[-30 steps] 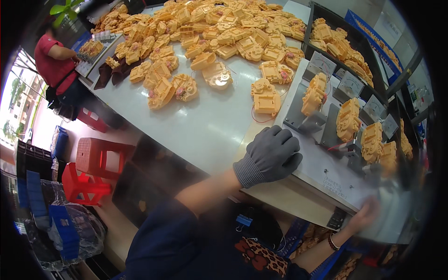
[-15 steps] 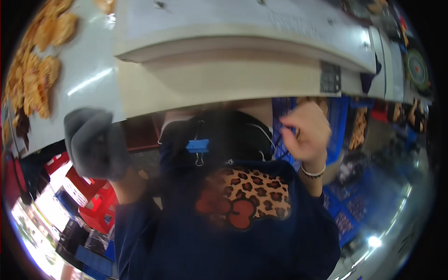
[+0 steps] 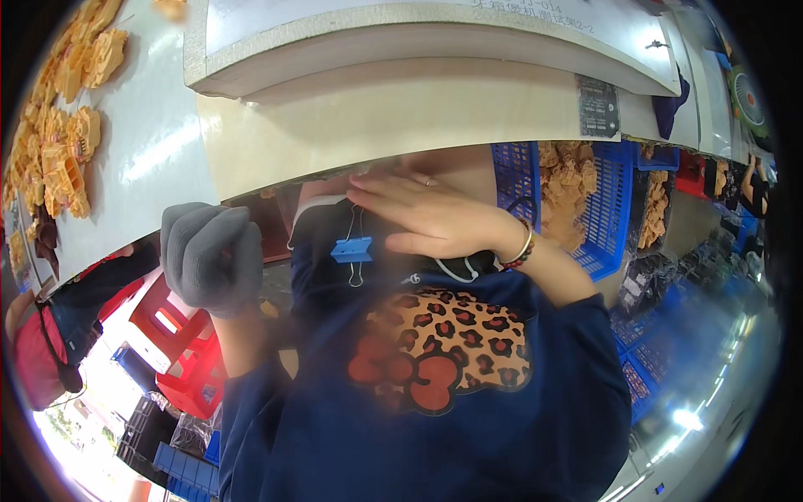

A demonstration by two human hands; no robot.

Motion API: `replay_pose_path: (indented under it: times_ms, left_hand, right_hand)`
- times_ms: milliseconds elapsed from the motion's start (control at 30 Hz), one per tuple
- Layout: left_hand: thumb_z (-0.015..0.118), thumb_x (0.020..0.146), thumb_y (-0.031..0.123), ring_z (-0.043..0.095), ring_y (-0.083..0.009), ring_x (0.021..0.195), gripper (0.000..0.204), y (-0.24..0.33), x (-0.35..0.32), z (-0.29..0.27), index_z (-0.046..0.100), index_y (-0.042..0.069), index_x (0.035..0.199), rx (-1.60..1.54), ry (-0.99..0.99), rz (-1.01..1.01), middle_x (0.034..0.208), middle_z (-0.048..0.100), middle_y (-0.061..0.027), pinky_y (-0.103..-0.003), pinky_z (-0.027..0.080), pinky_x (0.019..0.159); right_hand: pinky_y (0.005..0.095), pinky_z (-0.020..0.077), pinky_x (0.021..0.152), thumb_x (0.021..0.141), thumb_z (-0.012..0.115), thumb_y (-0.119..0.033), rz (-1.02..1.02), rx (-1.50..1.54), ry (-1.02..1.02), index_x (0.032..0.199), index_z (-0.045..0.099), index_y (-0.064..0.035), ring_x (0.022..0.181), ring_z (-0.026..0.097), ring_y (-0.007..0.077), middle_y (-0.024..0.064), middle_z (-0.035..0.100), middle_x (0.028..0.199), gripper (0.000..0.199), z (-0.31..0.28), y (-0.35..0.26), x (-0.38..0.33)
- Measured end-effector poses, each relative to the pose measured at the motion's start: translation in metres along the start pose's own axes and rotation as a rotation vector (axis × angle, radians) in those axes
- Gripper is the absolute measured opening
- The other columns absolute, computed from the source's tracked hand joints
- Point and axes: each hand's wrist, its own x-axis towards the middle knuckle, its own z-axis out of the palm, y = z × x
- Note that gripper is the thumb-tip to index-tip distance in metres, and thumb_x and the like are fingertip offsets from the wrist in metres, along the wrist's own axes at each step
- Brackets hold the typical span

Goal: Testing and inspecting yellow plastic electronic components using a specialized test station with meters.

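My left hand [image 3: 211, 258], in a grey knitted glove, is raised at the front edge of the table. Its fingers are curled closed, and their inner side is hidden, so I cannot make out what they hold, if anything. My bare right hand [image 3: 435, 219] lies across my lap with its fingers stretched out flat. Its fingertips are close to a blue binder clip [image 3: 352, 249] fastened on dark cloth in my lap. A beaded bracelet [image 3: 522, 246] circles the right wrist.
A white box-like fixture [image 3: 418, 42] stands on the table [image 3: 376, 117]. Several tan moulded parts [image 3: 67, 159] lie at the far left. A blue crate [image 3: 604, 201] with similar parts stands on the right. On the left are red stools [image 3: 188, 360] and a person in pink [image 3: 38, 360].
My right hand has swung left from beside the blue crate to my lap, its curled fingers now straight. My left fist has shifted slightly right. The view has shifted a little.
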Motion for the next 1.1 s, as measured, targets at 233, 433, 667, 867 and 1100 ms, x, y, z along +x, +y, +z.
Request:
replay_pose_path:
  times_ms: [233,433,667,867,1100]
  left_hand:
    - [0.070,0.059,-0.007,0.059,-0.0241,0.071,0.026,-0.010,-0.002,0.001,0.066,0.006,0.081,0.019,-0.037,-0.042,0.077,0.063,-0.0062,-0.032,0.048,0.063]
    - [0.071,0.059,-0.006,0.059,-0.0240,0.072,0.026,-0.012,-0.005,0.003,0.066,0.006,0.082,0.028,-0.053,-0.048,0.079,0.064,-0.0057,-0.032,0.048,0.064]
    - [0.069,0.058,-0.008,0.058,-0.0228,0.070,0.025,-0.013,-0.003,0.000,0.065,0.005,0.079,0.043,-0.039,-0.067,0.075,0.063,-0.0058,-0.031,0.047,0.062]
    - [0.067,0.057,-0.009,0.058,-0.0227,0.068,0.025,-0.019,0.000,0.000,0.065,0.003,0.078,0.052,-0.005,-0.061,0.072,0.063,-0.0063,-0.030,0.047,0.061]
    - [0.067,0.055,-0.010,0.059,-0.0232,0.066,0.027,-0.016,0.010,0.003,0.065,0.003,0.078,0.049,0.004,0.011,0.072,0.064,-0.0071,-0.031,0.047,0.060]
  right_hand:
    - [0.0482,0.0282,0.113,0.096,0.047,-0.039,0.012,0.007,0.037,0.149,0.033,-0.0080,0.137,0.037,0.0369,0.0200,0.035,0.152,0.063,0.001,0.004,0.002]
    - [0.0458,0.0286,0.113,0.095,0.048,-0.038,0.000,-0.006,0.074,0.148,0.033,-0.0030,0.136,0.038,0.0352,0.0203,0.036,0.151,0.065,0.005,0.003,0.000]
    - [0.0506,0.0240,0.115,0.095,0.046,-0.042,0.056,0.006,0.048,0.149,0.026,0.0006,0.142,0.029,0.0372,0.0225,0.031,0.153,0.071,0.000,-0.003,-0.013]
    - [0.0462,0.0241,0.116,0.097,0.045,-0.042,0.076,0.055,-0.003,0.147,0.032,0.0017,0.141,0.032,0.0373,0.0238,0.036,0.150,0.067,-0.015,0.011,-0.031]
    - [0.0342,0.0406,0.099,0.100,0.045,-0.046,0.313,0.338,-0.275,0.141,0.046,-0.0064,0.116,0.055,0.0243,0.0140,0.060,0.122,0.057,-0.027,0.032,0.056]
